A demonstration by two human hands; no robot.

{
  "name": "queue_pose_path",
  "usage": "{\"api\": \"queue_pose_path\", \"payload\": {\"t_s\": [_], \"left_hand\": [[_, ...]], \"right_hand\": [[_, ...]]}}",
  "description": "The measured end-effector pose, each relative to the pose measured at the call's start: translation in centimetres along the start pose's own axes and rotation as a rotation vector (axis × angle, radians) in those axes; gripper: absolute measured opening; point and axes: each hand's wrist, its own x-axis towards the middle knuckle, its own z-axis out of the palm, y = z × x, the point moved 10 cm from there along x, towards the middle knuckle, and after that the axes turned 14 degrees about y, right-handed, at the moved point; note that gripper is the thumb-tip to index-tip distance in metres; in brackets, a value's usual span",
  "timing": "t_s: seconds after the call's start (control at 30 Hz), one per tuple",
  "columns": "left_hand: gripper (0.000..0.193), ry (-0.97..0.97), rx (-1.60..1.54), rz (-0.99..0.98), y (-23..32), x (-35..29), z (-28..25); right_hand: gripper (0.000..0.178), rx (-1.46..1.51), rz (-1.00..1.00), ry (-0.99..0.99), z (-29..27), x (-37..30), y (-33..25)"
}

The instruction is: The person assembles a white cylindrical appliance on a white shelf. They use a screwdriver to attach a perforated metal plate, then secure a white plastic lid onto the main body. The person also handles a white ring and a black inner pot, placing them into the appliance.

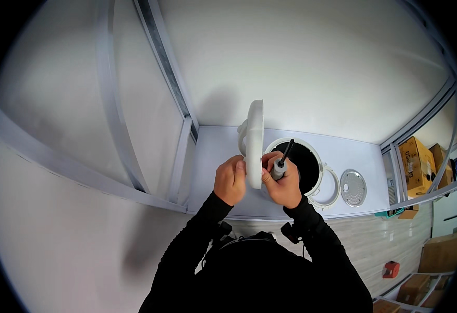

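A white round appliance lid [256, 141] is held up on edge above the table, seen nearly side-on. My left hand [230, 180] is closed on its lower left edge, below a curved handle-like part [242, 134]. My right hand [284, 185] grips a screwdriver [279, 168] with a grey handle. Its black shaft points up and away, and its tip is clear of the lid. The thumb and fingers of this hand also reach the lid's right side. Behind the right hand stands a round white pot [318, 163] with a black inside, partly hidden.
On the white table [215, 151] a white ring [336, 188] lies right of the pot, with a perforated metal disc [353, 188] beyond it. Grey frame posts [179, 161] bound the left side. Cardboard boxes [416, 164] are at the right; a red object [391, 269] is on the floor.
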Motion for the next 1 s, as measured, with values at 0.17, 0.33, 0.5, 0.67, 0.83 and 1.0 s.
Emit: {"api": "queue_pose_path", "payload": {"t_s": [0.17, 0.33, 0.5, 0.67, 0.83, 1.0], "left_hand": [[0.037, 0.027, 0.015, 0.069, 0.4, 0.0, 0.3], [0.034, 0.006, 0.036, 0.167, 1.4, 0.2, 0.4], [0.032, -0.019, 0.040, 0.219, 1.5, 0.3, 0.4], [0.032, -0.066, 0.030, 0.273, 1.2, 0.1, 0.7], [0.030, -0.080, -0.016, 0.307, 1.7, 0.1, 0.7], [0.030, -0.092, -0.017, 0.373, 2.0, 0.4, 0.4]], "right_hand": [[0.024, -0.013, 0.017, -0.004, -0.1, 0.1, -0.1], [0.024, -0.025, 0.064, 0.020, -0.3, 0.2, 0.0], [0.024, -0.033, 0.153, 0.011, -0.4, -0.1, 0.5], [0.024, -0.013, 0.247, 0.002, -0.4, -0.2, 1.0], [0.023, -0.006, 0.209, -0.003, -0.5, -0.2, 0.7], [0.025, -0.030, 0.229, -0.002, -0.5, -0.2, 0.6]]}}
